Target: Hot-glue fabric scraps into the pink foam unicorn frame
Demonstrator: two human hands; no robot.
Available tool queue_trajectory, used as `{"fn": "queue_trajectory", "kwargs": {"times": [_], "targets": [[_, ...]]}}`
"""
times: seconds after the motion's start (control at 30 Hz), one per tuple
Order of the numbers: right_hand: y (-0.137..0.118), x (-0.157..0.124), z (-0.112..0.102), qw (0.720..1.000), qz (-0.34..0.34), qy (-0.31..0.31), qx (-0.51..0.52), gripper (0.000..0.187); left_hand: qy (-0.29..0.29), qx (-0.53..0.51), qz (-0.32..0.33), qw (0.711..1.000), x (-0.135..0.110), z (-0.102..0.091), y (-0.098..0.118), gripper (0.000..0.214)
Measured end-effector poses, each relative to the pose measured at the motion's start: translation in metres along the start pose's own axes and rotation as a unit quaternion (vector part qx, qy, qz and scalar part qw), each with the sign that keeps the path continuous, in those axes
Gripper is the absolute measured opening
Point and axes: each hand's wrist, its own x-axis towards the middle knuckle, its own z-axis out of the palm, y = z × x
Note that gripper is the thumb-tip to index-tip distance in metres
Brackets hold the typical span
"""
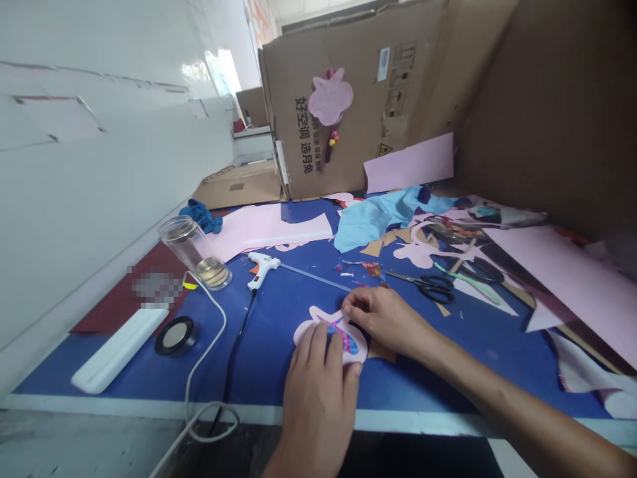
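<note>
Both hands on the pink cutout [309,330], front edge of the table [279,312]
The left hand [318,388] lies flat and open on its near half; the right hand [385,318] pinches its far rim from the right. Long axis parallel to that edge

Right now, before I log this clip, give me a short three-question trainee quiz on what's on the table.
1. True or false: the left hand lies flat on the pink cutout.
2. Which tool lies just beyond the right hand? A scissors; B a hammer; C a stapler.
3. Fill in: the glue gun has a ___ body.
Key: 1 true; 2 A; 3 white.
</note>
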Motion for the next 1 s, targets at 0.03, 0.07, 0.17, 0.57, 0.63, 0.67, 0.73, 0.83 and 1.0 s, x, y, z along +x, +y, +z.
{"fn": "queue_trajectory", "kwargs": {"times": [0.03,0.07,0.17,0.57,0.63,0.67,0.73,0.83,1.0], "targets": [[0.001,0.0,-0.001,1.0,-0.001,0.002,-0.001,0.019,-0.002,0.004,0.003,1.0,0.0,0.0,0.0,0.036],[0.001,-0.001,-0.003,1.0,-0.003,0.004,-0.003,0.019,-0.003,0.009,0.006,1.0,0.001,-0.001,0.0,0.036],[0.005,-0.002,-0.012,1.0,-0.007,0.011,-0.013,0.018,-0.015,0.018,0.009,1.0,0.003,-0.004,0.0,0.036],[0.016,-0.008,-0.037,0.993,-0.083,-0.006,-0.087,0.029,-0.01,0.06,-0.022,0.998,-0.003,-0.014,-0.004,0.05],[0.019,-0.007,-0.035,0.989,-0.109,-0.014,-0.097,0.031,-0.016,0.061,-0.032,0.998,-0.006,-0.017,-0.009,0.064],[0.02,-0.007,-0.034,0.988,-0.119,-0.015,-0.098,0.031,-0.021,0.059,-0.039,0.997,-0.008,-0.018,-0.012,0.071],[0.022,-0.007,-0.031,0.987,-0.136,-0.009,-0.088,0.031,-0.03,0.056,-0.057,0.996,-0.012,-0.02,-0.015,0.081],[0.023,-0.01,-0.026,0.986,-0.152,0.01,-0.065,0.032,-0.03,0.047,-0.087,0.995,-0.017,-0.02,-0.016,0.09],[0.026,-0.014,-0.017,0.985,-0.162,0.011,-0.056,0.034,-0.029,0.037,-0.089,0.995,-0.02,-0.019,-0.02,0.093]]}}
